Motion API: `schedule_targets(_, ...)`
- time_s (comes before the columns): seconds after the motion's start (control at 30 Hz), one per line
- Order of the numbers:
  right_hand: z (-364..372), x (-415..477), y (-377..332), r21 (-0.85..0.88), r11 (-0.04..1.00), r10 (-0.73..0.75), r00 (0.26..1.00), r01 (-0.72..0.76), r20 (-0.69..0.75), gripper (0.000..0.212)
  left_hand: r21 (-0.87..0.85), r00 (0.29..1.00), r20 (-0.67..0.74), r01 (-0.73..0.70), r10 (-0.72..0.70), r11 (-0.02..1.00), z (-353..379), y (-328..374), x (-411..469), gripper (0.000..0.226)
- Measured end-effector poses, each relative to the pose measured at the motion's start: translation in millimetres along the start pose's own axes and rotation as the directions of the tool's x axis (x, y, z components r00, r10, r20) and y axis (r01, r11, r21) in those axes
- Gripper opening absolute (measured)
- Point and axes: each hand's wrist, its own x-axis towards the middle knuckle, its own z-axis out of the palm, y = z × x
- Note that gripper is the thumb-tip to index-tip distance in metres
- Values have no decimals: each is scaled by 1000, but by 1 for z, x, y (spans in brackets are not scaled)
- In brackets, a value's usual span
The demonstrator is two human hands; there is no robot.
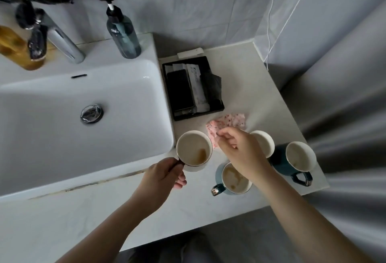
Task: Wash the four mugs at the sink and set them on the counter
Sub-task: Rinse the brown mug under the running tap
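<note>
Nearest the viewer: light-blue mug upright on the counter, cream interior with brown residue, handle pointing toward the near-left; the right forearm passes over its far-right rim. Left hand: fingers curled round the dark handle of the stained mug, thumb side up. This mug's bowl sits just beyond and to the right of the knuckles, mouth up, with a brown patch on the inner wall, at the right front corner of the sink. Cannot tell whether its base is touching the counter. Right hand: thumb and forefinger pinch the near edge of a pink speckled cloth, remaining fingers loosely curled. The cloth lies crumpled just past the fingertips, between the stained mug and the black tray. Behind the right hand, a white-rimmed mug, largely hidden. Just beside it to the right, a dark teal mug, upright, angular handle toward the near-right. Farther back: tray holds sachets and a dark flat object. Sink basin white, chrome drain plug at centre. At the rear ledge, a chrome faucet, a dark pump bottle and an amber bottle.
</note>
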Motion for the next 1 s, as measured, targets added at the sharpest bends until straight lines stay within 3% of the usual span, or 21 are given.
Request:
schedule_targets(0.23, 5, 11, -53, 388, 921, -82, 990, 31, 116, 17, -104, 989, -61, -139, 133, 985, -38, 38, -30, 22)
schedule_targets(0.3, 9, 21, -64, 438, 898, -125, 975, 33, 182, 35, -124, 981, -97, -181, 169, 976, -54, 45, -35, 22)
schedule_targets(0.4, 20, 35, -90, 462, 884, -207, 948, 75, 243, 55, -125, 963, -153, -240, 221, 963, -79, 51, -42, 22)
schedule_targets(0.63, 68, 48, -157, 502, 842, -353, 906, 198, 234, 60, -85, 886, -339, -364, 317, 928, -147, 37, -59, 25)
schedule_targets(0.73, 89, 45, -168, 490, 840, -414, 859, 233, 302, 57, -21, 853, -397, -377, 338, 926, -175, 27, -63, 30)
schedule_targets(0.87, 131, 39, -193, 429, 874, -408, 825, 230, 390, 73, -27, 852, -392, -388, 347, 921, -225, 3, -64, 26)
schedule_targets(1.0, 159, 39, -207, 390, 886, -401, 840, 252, 367, 65, -12, 869, -358, -371, 342, 929, -248, -15, -58, 18)
